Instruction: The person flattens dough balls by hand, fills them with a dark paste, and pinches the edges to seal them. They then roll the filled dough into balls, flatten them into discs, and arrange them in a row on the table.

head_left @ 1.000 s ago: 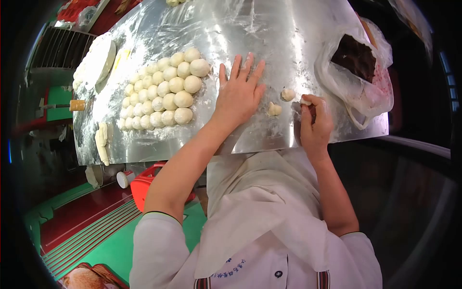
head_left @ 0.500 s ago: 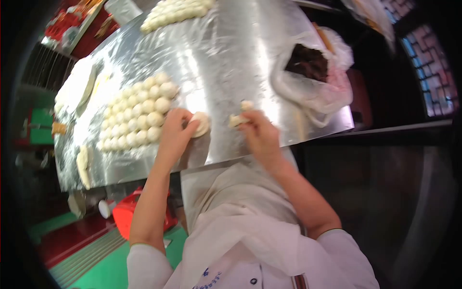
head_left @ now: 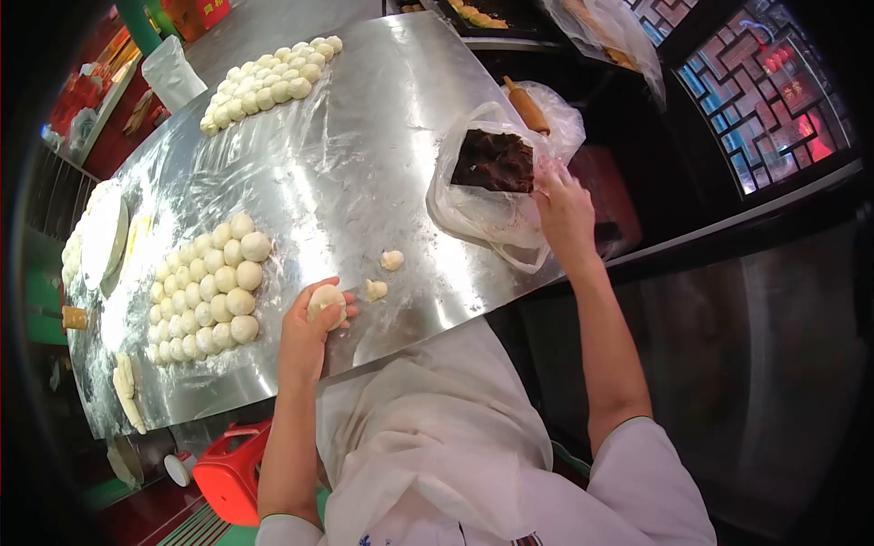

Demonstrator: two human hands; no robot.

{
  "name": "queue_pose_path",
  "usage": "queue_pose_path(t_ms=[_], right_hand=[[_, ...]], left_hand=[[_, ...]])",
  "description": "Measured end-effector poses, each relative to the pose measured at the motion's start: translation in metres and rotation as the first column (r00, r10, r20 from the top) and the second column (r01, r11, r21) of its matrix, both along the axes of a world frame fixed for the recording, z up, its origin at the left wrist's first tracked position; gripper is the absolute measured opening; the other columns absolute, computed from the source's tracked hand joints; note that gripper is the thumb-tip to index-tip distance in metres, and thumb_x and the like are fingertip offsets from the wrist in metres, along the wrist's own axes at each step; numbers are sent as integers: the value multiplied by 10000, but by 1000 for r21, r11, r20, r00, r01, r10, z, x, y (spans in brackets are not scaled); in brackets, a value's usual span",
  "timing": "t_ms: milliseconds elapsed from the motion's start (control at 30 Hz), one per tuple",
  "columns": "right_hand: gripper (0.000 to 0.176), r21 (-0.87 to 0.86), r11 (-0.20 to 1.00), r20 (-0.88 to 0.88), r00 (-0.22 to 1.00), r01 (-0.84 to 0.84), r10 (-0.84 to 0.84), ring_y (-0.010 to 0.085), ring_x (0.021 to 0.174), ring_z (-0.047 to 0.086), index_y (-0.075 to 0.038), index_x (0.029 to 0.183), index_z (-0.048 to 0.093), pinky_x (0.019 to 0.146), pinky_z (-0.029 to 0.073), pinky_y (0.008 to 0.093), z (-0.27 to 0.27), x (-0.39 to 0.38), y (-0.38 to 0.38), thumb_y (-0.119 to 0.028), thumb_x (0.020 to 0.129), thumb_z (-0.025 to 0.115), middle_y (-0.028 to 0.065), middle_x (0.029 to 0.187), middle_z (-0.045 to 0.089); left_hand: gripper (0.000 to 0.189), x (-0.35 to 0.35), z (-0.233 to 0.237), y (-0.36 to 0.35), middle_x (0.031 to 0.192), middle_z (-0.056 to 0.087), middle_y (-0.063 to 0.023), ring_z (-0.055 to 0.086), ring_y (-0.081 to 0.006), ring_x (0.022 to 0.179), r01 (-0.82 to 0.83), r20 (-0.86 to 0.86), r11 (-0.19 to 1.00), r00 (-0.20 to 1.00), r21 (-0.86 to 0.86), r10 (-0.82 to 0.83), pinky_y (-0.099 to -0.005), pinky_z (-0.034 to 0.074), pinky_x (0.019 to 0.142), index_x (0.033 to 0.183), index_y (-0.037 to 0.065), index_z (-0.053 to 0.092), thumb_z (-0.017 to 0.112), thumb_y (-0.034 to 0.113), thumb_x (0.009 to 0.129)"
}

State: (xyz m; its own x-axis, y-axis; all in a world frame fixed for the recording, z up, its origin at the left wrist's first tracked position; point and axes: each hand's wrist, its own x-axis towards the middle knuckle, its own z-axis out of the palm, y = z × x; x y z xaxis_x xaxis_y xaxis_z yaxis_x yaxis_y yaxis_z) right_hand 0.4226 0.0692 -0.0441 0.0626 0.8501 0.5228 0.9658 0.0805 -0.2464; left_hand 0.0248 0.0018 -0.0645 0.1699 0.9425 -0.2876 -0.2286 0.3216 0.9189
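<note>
My left hand [head_left: 308,332] holds a flattened round of dough [head_left: 327,304] above the table's near edge, thumb on top and fingers under it. To its right, two small dough lumps [head_left: 391,260] lie on the metal table [head_left: 364,127]. My right hand [head_left: 566,205] is at the right rim of a clear plastic bag [head_left: 482,218], its fingers closed on the plastic and partly hidden by it. Inside the bag is a dark brown, paste-like mass [head_left: 493,161], close to the fingertips.
Rows of dough balls [head_left: 211,291] stand left of my left hand, with another batch [head_left: 273,80] farther back. A rolling pin [head_left: 526,106] lies behind the bag. A dough strip [head_left: 127,391] rests at the left edge. Below stands a red stool [head_left: 232,473].
My right hand has left the small dough lumps on the table and moved right to the bag. My left hand has picked up the dough round. The view has shifted right.
</note>
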Motion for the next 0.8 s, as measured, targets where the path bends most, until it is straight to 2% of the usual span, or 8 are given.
queue_pose_path(t_ms=[33, 100, 167, 333, 467, 533, 667, 800], right_hand=[[110, 6, 1000, 4, 1000, 3, -3, 331, 947, 628, -35, 935, 667, 855, 474, 472, 1, 5, -4, -108, 853, 681, 132, 927, 640], [92, -290, 953, 154, 978, -91, 140, 315, 983, 629, -61, 904, 678, 911, 454, 472, -3, 6, -27, -133, 850, 659, 109, 936, 645], [77, -282, 937, 156, 953, -208, 259, 292, 986, 633, -80, 885, 679, 928, 447, 451, -31, -3, -47, -137, 842, 650, 91, 929, 648], [144, -219, 970, -56, 994, -109, 99, 387, 957, 637, -12, 967, 656, 781, 538, 465, -1, -11, -43, -82, 845, 680, 162, 1015, 632], [258, -82, 994, -147, 988, -66, 54, 397, 956, 639, -45, 1053, 647, 858, 512, 487, -4, -10, 0, -111, 824, 745, 174, 1105, 611], [405, -41, 999, 156, 988, 5, 1, 415, 1091, 592, -33, 1118, 614, 936, 477, 489, -21, -15, 19, -182, 788, 794, 208, 1163, 587], [413, 15, 1000, 271, 962, 25, -28, 412, 1085, 580, -38, 1110, 614, 922, 481, 467, -26, -29, 27, -195, 773, 792, 212, 1141, 596], [315, -243, 963, 61, 993, 116, -104, 384, 1050, 613, -72, 1060, 626, 927, 493, 492, -24, -36, 32, -170, 790, 754, 184, 1107, 601]], left_hand=[[417, 3, -1, -2, 1072, 706, -128, 701, -185, 913, -4, -25, 1000, 1000, -17, 4, -265, 547, 762, 1343, -5, 558, 669, 140, 968], [395, 6, -4, -3, 1073, 705, -127, 700, -182, 911, -16, -47, 999, 999, -46, 14, -264, 551, 766, 1319, -12, 576, 669, 146, 969], [435, 6, -6, -4, 1080, 702, -146, 709, -198, 922, 0, 2, 998, 1000, -69, 0, -276, 566, 757, 1351, -29, 523, 665, 137, 974], [428, 4, -8, -2, 1077, 702, -143, 708, -191, 914, -10, 18, 995, 1000, -100, 12, -277, 572, 766, 1347, -28, 530, 658, 142, 976], [419, 4, -8, 2, 1071, 699, -145, 706, -190, 911, -7, 23, 994, 1000, -107, 10, -275, 573, 764, 1338, -30, 538, 657, 137, 973], [422, 4, -8, 2, 1070, 699, -144, 706, -191, 910, -16, 37, 995, 999, -103, 20, -276, 573, 765, 1340, -29, 535, 661, 133, 970], [397, 4, -6, -1, 1062, 699, -144, 706, -195, 910, -18, 9, 995, 1000, -99, 19, -280, 573, 772, 1320, -28, 548, 660, 111, 966], [362, 5, -7, -1, 1046, 702, -148, 707, -189, 886, -13, -9, 996, 1000, -90, 12, -275, 575, 750, 1292, -27, 568, 657, 99, 965]])
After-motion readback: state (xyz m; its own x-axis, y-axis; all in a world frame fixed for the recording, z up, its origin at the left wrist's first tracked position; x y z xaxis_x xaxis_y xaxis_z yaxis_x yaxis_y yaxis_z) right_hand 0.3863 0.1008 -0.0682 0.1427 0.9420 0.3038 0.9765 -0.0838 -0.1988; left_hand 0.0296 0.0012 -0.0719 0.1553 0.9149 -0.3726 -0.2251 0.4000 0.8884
